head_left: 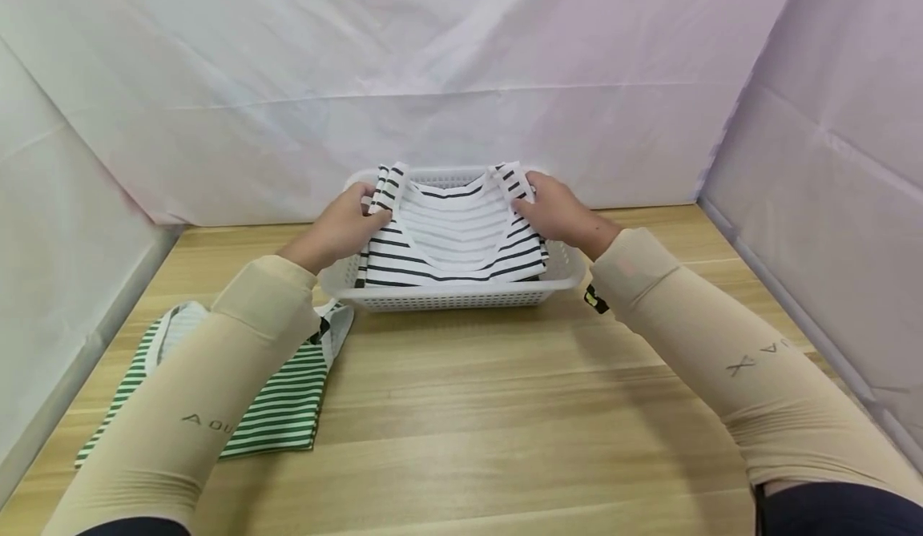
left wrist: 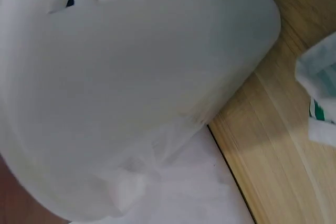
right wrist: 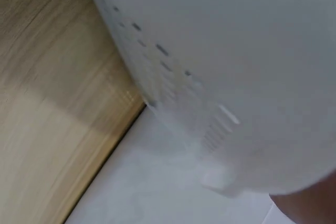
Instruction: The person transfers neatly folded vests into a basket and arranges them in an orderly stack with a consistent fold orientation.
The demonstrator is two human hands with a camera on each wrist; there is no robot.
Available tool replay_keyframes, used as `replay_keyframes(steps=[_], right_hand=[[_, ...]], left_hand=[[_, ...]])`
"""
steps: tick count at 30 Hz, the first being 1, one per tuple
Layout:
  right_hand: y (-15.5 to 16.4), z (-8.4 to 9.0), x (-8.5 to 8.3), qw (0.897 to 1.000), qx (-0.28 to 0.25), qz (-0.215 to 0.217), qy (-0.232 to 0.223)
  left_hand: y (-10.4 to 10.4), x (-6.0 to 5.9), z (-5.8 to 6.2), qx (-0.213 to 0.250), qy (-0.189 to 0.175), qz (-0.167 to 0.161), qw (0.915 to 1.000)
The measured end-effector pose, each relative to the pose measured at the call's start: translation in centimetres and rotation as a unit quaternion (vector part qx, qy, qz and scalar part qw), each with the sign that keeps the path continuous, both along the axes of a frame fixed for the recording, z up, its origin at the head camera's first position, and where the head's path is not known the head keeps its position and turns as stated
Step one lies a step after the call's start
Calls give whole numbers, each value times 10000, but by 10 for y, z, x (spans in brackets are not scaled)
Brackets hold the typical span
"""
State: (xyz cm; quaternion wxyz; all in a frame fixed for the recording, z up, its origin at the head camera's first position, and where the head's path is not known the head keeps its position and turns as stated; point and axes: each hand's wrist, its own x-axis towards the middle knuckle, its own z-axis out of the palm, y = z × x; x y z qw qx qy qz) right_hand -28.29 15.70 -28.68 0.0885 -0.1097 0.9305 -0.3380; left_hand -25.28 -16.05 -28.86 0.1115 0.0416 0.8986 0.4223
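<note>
A folded shirt (head_left: pixel 389 262), white with black stripes and a wide round neckline, lies over a white plastic basket (head_left: pixel 461 302). My left hand (head_left: pixel 340 230) pinches its left shoulder between thumb and fingers. At the opposite shoulder, my right hand (head_left: pixel 558 211) grips the cloth the same way. Both shoulders are raised near the basket's far rim, while the lower folded edge lies inside the near rim. Each wrist view is mostly filled by an outer wall of the basket, in the left wrist view (left wrist: pixel 131 66) and the right wrist view (right wrist: pixel 252 51).
On the wooden table (head_left: pixel 469 424), a folded green-and-white striped shirt (head_left: pixel 284 408) lies at the left, partly hidden under my left forearm. White cloth (head_left: pixel 433 55) hangs behind the basket, and pale walls (head_left: pixel 829 119) flank both sides.
</note>
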Motion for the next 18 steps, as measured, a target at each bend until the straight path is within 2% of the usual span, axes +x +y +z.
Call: replay_keyframes(steps=[7,9,13,18], right_hand=[[-1,-8,-3,9967,558,48,-586],[-4,-10,-4,9960,660,42,-598],[-11,-14,-5,9921,1196,223,-306],[-17,-23,-3,9829,1796,387,91]], left_hand=[[-3,-4,-5,-742,341,-64,9966],[-4,-5,-7,-958,395,-22,9946],[-3,-9,-11,-1408,519,46,9887],[1,-10,-17,-2062,709,-22,9759]])
